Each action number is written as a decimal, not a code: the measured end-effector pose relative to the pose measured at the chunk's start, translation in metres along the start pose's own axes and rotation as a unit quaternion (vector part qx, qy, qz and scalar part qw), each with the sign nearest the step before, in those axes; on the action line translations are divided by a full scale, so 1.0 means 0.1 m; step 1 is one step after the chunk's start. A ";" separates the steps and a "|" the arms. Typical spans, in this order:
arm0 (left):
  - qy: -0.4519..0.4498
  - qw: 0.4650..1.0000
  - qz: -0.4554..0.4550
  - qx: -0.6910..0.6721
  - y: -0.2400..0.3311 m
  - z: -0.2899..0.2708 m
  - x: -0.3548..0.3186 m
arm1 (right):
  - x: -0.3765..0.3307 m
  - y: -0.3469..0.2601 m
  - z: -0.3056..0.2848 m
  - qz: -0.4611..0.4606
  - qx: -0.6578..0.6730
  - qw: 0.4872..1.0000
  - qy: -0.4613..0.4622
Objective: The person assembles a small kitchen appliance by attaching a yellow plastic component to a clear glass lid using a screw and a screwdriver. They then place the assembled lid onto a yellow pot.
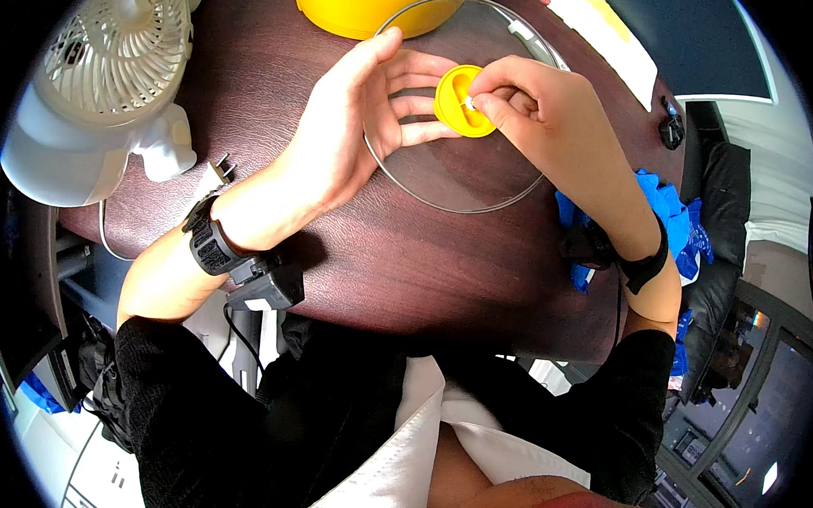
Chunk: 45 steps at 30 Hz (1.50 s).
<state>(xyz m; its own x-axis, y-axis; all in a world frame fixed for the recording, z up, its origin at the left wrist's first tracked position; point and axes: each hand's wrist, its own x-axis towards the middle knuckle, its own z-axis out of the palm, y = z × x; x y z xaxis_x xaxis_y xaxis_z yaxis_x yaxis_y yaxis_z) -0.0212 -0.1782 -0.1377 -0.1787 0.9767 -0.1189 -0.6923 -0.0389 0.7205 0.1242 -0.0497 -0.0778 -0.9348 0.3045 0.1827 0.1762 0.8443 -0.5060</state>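
Observation:
My left hand is under a clear round lid with a thin metal rim, its fingers stretched toward a yellow round knob near the lid's middle. The knob's hollow side, crossed by a bar, faces up. Above it, the thumb and forefinger of my right hand pinch a small white piece, perhaps a screw, at the knob's centre. The fingertips of my left hand reach the knob's left edge and are partly hidden there.
A yellow bowl-shaped pot stands beyond the lid. At the far left of the brown table are a white fan and a plug. Blue crumpled wrapping lies by my right forearm; a white sheet lies at the far right.

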 end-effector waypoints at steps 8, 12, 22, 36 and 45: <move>-0.003 1.000 0.012 0.020 -0.01 0.00 0.01 | 0.00 0.01 0.02 0.013 -0.005 1.000 0.009; 0.002 0.999 0.018 0.027 -0.01 0.00 0.00 | -0.01 -0.05 -0.01 0.053 -0.019 0.998 -0.019; -0.005 0.998 0.056 0.035 -0.03 -0.02 -0.01 | -0.07 -0.06 0.03 0.084 0.005 0.996 -0.016; 0.008 0.993 0.068 0.095 -0.02 0.01 -0.04 | -0.07 -0.05 0.14 0.109 0.015 0.994 0.005; 0.034 0.997 0.042 0.062 -0.04 0.01 -0.05 | -0.03 -0.03 0.04 0.062 -0.044 0.997 -0.029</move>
<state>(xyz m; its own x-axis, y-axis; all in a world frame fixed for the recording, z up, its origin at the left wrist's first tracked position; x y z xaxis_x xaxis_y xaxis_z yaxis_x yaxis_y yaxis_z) -0.0172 -0.1824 -0.1393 -0.2831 0.9541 -0.0976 -0.5817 -0.0899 0.8084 0.1247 -0.0551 -0.0803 -0.9199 0.3854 0.0730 0.3154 0.8375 -0.4462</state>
